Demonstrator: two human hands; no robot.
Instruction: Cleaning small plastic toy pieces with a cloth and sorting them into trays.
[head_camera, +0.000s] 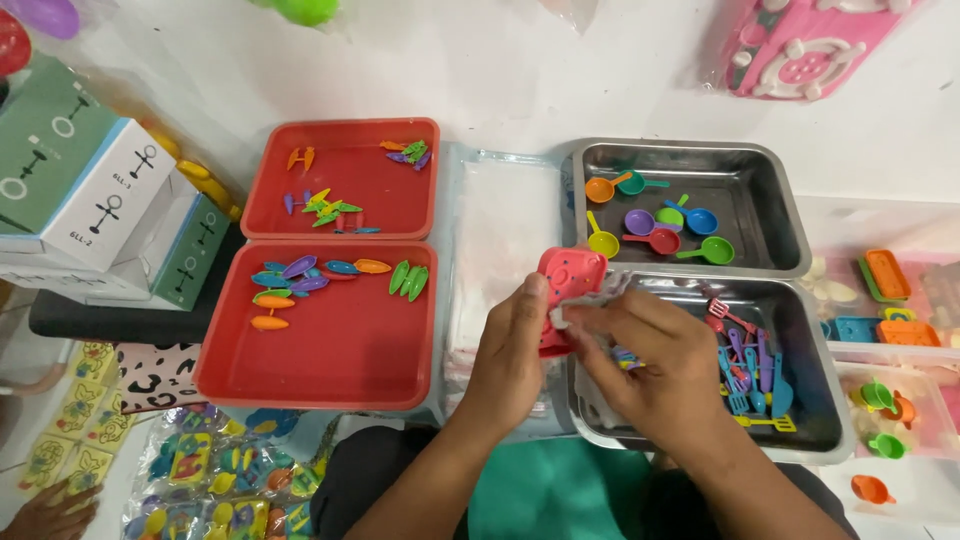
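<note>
My left hand (512, 345) holds a pink plastic toy piece (568, 275) by its lower edge, above a stack of clear plastic bags (500, 230). My right hand (655, 360) pinches a small clear bag or wrapper (585, 315) against the pink piece, fingers closed on it. Both hands hover over the near steel tray (810, 400), which holds several small toy utensils (750, 375) in blue, pink and purple.
A far steel tray (775, 195) holds several small coloured toy pans. Two red trays (330, 360) (350, 185) on the left hold small toy vegetables. Boxes stand at far left, clear bins with toys at right, packed toy bags at lower left.
</note>
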